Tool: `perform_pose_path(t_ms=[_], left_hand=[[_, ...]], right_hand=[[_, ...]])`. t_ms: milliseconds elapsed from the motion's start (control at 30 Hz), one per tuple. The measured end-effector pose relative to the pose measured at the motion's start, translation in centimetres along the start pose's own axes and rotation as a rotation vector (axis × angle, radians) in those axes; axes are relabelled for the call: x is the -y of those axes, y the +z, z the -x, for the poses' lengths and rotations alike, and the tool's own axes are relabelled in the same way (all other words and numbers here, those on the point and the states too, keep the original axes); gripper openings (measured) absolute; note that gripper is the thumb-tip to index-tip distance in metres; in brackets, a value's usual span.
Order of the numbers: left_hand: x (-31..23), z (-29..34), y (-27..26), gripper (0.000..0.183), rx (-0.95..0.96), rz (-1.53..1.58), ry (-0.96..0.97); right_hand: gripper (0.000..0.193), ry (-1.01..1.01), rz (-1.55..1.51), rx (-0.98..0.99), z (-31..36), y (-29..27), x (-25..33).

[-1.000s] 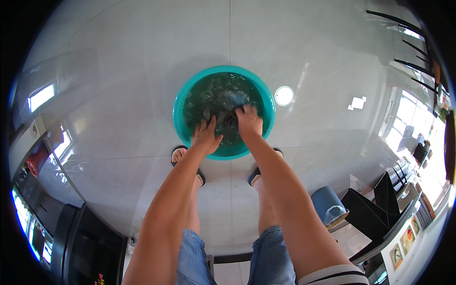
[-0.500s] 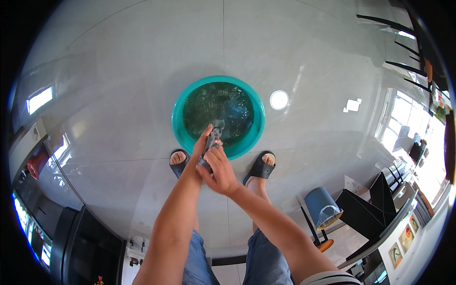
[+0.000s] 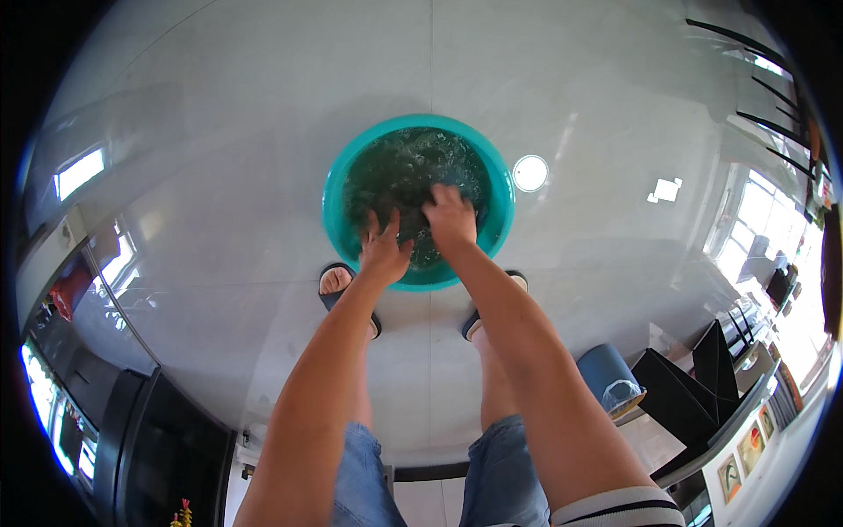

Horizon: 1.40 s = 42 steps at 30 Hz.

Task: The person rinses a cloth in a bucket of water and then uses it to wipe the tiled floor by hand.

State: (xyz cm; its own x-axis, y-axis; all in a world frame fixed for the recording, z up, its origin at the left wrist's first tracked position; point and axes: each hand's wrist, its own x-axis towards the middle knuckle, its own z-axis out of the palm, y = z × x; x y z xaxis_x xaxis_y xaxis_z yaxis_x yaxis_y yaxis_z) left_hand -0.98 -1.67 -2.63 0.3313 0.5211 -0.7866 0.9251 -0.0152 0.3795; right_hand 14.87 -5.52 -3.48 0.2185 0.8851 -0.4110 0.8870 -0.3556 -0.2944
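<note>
A round teal basin (image 3: 503, 202) full of dark, rippling water (image 3: 408, 162) stands on the floor in front of my feet. Over its near left part, my left hand (image 3: 385, 250) has its fingers spread at the water and holds nothing that I can see. To its right, my right hand (image 3: 451, 218) reaches into the basin, fingers apart and pointing down at the surface, with the tips partly blurred. Dark patches lie in the water around both hands. Whether they are cloth or only shadow, I cannot make out.
My feet in dark slides (image 3: 334, 285) flank the basin's near side. A blue-grey bin (image 3: 606, 373) with a plastic liner stands at lower right beside a black folded-looking panel (image 3: 676, 395). A black cabinet (image 3: 180, 448) is at lower left. A round white drain-like disc (image 3: 530, 173) lies right of the basin.
Both hands held a wet grey cloth together above the basin's near edge. They have let go of it, separated and moved forward into the basin, and the water is now more stirred.
</note>
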Motion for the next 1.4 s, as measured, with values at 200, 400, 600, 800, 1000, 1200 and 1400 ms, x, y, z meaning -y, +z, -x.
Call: perform_pose_path(t_ms=[200, 400, 600, 800, 1000, 1200, 1400], left_hand=[[-3.9, 2.7, -1.1, 0.085, 0.223, 1.206, -0.376], [-2.2, 5.8, -2.2, 0.034, -0.019, 1.689, -0.402], [-7.0, 8.1, -6.2, 0.030, 0.430, 1.756, -0.432], [-5.4, 6.6, -8.1, 0.052, 0.450, 1.573, -0.598], [-4.5, 3.9, -6.5, 0.052, 0.640, 1.596, -0.533], [-6.4, 3.5, -6.2, 0.027, 0.444, 1.486, -0.384], [-4.2, 2.1, -5.9, 0.019, 0.216, 0.757, 0.165]], right_hand=[[0.012, 0.375, -0.862, -0.217, 5.4, -2.5, 3.3], [0.009, 0.330, -1.371, -0.022, 10.4, -11.1, 6.6], [0.022, 0.379, -1.258, -0.105, 5.8, -8.3, 1.4], [0.018, -0.117, -0.782, -0.093, 5.1, -11.6, 5.5], [0.019, -0.241, -0.640, -0.153, 5.8, -11.4, 6.4], [0.028, 0.534, -0.939, -0.104, 2.5, -8.8, 5.2], [0.037, 0.918, -1.567, 0.469, 1.0, -7.8, 3.6]])
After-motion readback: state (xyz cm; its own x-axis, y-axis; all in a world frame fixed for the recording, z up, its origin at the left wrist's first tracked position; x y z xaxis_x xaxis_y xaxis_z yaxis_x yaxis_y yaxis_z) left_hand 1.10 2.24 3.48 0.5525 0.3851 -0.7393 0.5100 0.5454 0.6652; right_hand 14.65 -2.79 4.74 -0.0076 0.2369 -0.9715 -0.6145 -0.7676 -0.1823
